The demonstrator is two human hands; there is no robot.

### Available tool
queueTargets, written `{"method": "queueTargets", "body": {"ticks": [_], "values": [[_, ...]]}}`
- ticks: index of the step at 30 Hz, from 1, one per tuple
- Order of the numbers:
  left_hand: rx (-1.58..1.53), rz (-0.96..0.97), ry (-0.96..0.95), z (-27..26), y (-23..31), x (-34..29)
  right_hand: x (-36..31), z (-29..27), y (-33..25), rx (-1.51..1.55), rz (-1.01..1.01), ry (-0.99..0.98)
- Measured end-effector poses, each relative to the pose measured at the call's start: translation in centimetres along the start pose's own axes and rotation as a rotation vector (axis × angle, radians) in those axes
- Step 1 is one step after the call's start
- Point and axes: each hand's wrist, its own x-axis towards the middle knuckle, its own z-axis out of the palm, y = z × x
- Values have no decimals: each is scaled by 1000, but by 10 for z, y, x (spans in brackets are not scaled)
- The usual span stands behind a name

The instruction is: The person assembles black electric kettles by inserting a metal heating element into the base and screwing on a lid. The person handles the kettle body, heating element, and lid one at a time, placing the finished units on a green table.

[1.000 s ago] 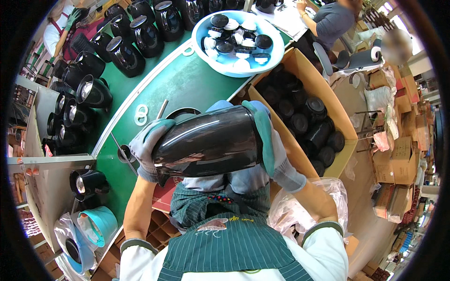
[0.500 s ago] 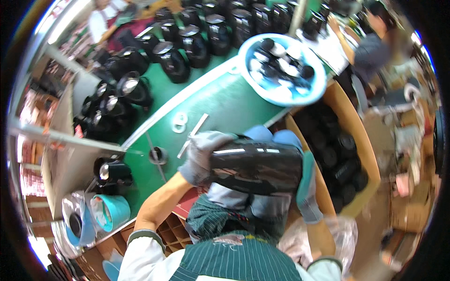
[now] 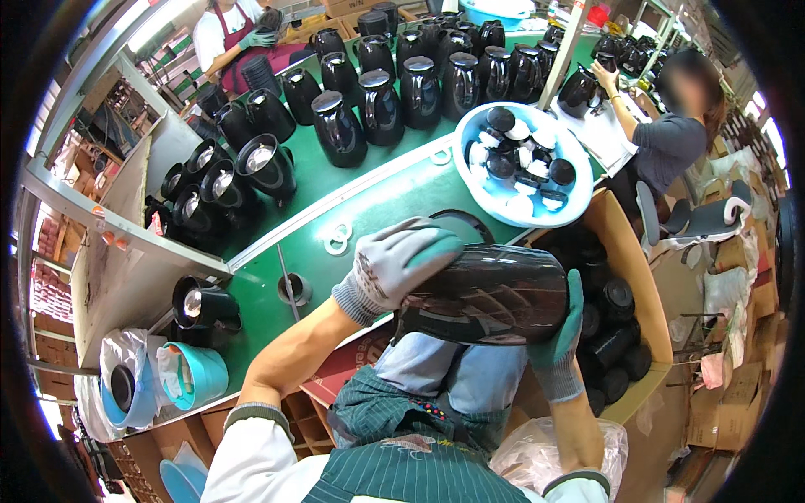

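Observation:
I hold a glossy black kettle body (image 3: 490,295) on its side above my lap. My left hand (image 3: 394,264), in a grey and teal glove, grips its left end from above. My right hand (image 3: 560,335), gloved the same way, clasps the right end from underneath. Just beyond the kettle body lies the green worktable (image 3: 369,210), and a black round part (image 3: 463,225) on it is partly hidden behind my left hand.
Rows of black kettles (image 3: 402,84) stand on the green table. A blue basin (image 3: 524,163) holds black and white lids. A cardboard box (image 3: 612,310) of black parts sits at my right. Two other people work at the far side. A teal tub (image 3: 197,373) stands at left.
The view has swung, so more of the table's far side shows. The kettle body stays on its side in both hands, my left hand now more on top of its left end.

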Motion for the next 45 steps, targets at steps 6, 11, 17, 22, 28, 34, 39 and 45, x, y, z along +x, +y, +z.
{"method": "queueTargets", "body": {"ticks": [6,11,17,22,28,34,39,45], "values": [[-400,-274,10,8,-7,15,-6,15,-6,84,-152,212],[-394,-358,50,23,5,-7,-8,4,-6,-81,-218,-73],[-416,-628,83,63,-11,-60,3,-3,-2,-528,-497,-176],[-410,-494,12,49,3,-39,-11,1,1,-796,-626,-52],[-541,-568,8,82,53,-56,-22,-54,-1,-766,-393,-135],[-543,-745,-126,118,84,-97,-38,-177,-19,-990,-452,-38],[-445,-714,-165,119,93,-93,-25,-93,-61,-1067,-327,-192],[-524,-639,14,108,79,-96,-2,-110,-23,-656,-176,-125]]}}
